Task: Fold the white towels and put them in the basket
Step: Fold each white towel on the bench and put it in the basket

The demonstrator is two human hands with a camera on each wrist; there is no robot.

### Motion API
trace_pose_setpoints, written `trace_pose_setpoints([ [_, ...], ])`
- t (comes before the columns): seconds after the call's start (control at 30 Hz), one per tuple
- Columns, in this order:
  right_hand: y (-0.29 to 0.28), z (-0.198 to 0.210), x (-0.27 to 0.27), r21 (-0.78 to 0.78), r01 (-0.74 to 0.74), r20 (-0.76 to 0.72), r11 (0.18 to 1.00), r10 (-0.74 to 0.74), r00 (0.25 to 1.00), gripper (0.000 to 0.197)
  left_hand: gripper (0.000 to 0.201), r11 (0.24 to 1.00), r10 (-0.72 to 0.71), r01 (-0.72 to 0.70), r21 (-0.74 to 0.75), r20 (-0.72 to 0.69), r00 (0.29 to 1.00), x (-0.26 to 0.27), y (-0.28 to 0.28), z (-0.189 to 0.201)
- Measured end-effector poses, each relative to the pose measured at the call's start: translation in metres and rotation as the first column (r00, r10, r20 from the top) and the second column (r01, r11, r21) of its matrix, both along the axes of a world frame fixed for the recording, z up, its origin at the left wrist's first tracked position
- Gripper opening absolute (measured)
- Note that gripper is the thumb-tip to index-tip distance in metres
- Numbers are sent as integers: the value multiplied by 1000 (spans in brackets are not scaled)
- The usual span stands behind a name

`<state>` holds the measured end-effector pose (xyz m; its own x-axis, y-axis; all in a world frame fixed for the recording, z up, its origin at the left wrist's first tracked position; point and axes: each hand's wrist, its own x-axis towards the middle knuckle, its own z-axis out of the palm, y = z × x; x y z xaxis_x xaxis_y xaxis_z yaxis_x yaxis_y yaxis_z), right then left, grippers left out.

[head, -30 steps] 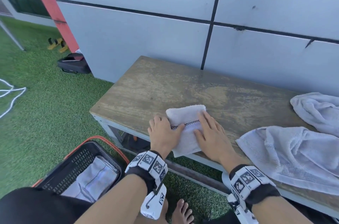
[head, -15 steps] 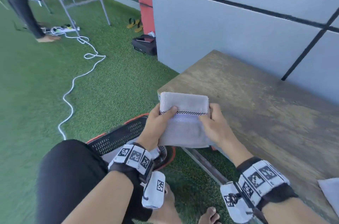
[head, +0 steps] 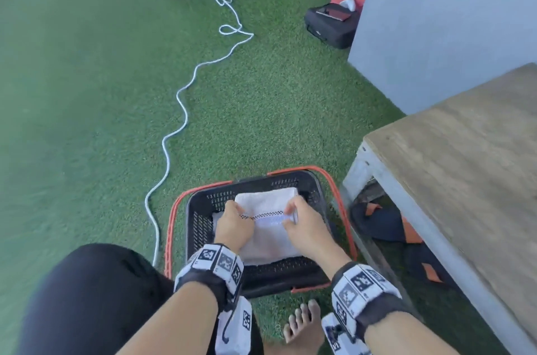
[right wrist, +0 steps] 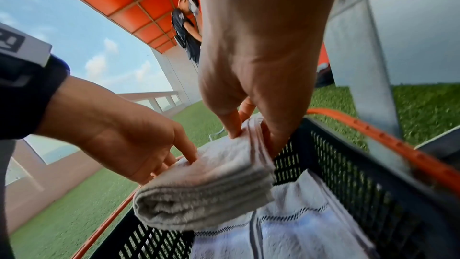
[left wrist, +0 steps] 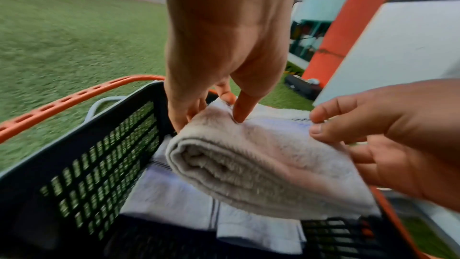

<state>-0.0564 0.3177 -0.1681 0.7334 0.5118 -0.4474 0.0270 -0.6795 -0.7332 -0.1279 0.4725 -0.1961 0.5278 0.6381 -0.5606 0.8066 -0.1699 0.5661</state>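
**Second folded towel going into the basket**

On the left, a white cable (head: 171,134) snakes across the green turf (head: 87,93) toward the basket (head: 200,227), a black mesh crate with orange handles standing on the ground. The left hand (head: 234,225) pinches the left edge of the folded towel (head: 268,234), thumb on top and fingers curled beneath it. The towel hangs within the basket's rim, just above another folded towel (left wrist: 179,202) already lying on the bottom; it does not appear to rest on that one yet. The right hand (head: 305,227) pinches the towel's right edge in the same way, thumb above and fingers below. Further right stands the wooden bench (head: 465,151), whose visible part is bare.

As a judgement, one towel is stowed and this one is nearly so: it remains to lower it and let go. Whether more towels wait to be folded cannot be told, since most of the bench lies outside the view.
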Motion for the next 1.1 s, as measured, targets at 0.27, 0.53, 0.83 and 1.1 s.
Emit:
trace_pose_setpoints([
  [0.27, 61, -82, -2, -30, -85, -302, 996, 72, 950, 44, 29, 997, 8, -22, -68, -202, 979, 12, 48, -61],
  [0.53, 84, -114, -1, -1, -102, -426, 995, 91, 900, 55, 29, 998, 55, -64, -21, -310, 949, 10, 69, -79],
  [0.83, 68, -100, 14, -63, 17, -365, 998, -39, 930, 45, 34, 995, 98, -98, 13, -231, 968, 24, 58, -64],
  [1.1, 30, -7, 34, 115, 190, -101, 975, -178, 979, 25, 14, 999, -9, 4, 42, 115, 993, 67, 1, 20],
])
